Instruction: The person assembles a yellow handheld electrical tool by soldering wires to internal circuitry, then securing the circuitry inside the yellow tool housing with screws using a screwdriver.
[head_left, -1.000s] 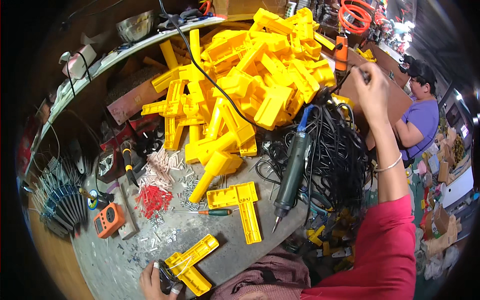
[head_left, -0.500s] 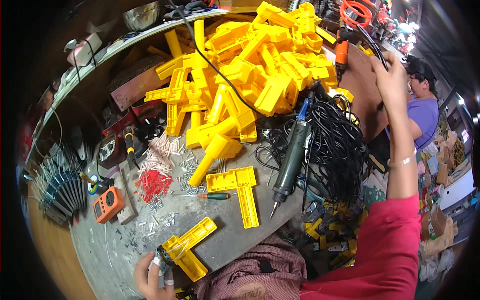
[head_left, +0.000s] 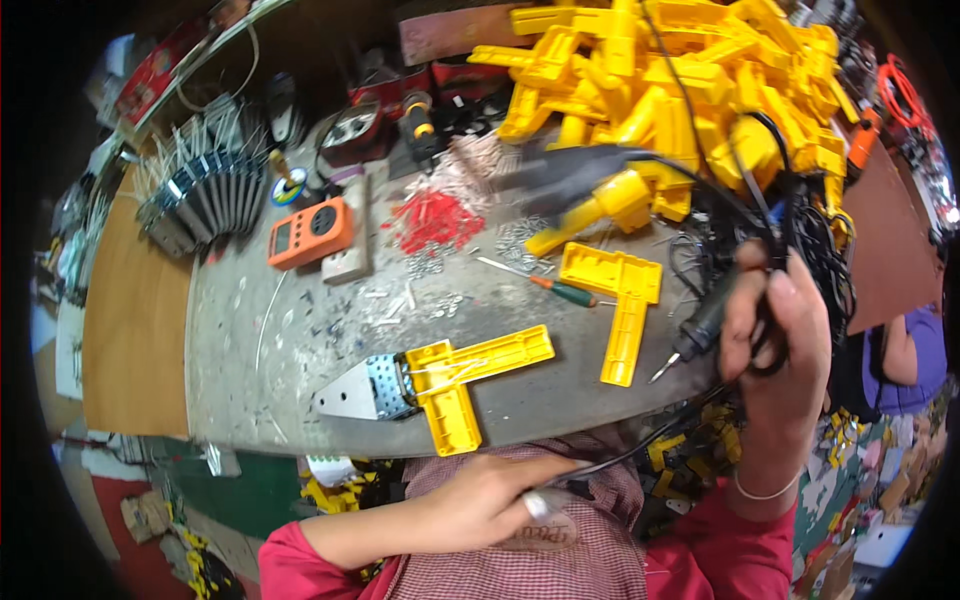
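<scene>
My left hand, taped at a fingertip, is low in front of my checked apron and pinches a black cord. The cord runs up to my right hand, whose fingers are closed around its looped part. A dark, motion-smeared end of the cord swings over the bench; its kind is unclear. Near the bench's front edge lies a yellow T-shaped shell half with white wires inside and a grey pointed metal blade attached. Another yellow shell half lies open-side up to its right.
A soldering iron points its bare tip toward the bench edge beside my right hand. Behind are a heap of yellow shells, red sleeves, a screwdriver and an orange meter. Metal blades stand in a row at left.
My view has swung left. My right hand has come down from high at the right, drawing a cord with it. My left hand has left the bladed shell and now grips the cord.
</scene>
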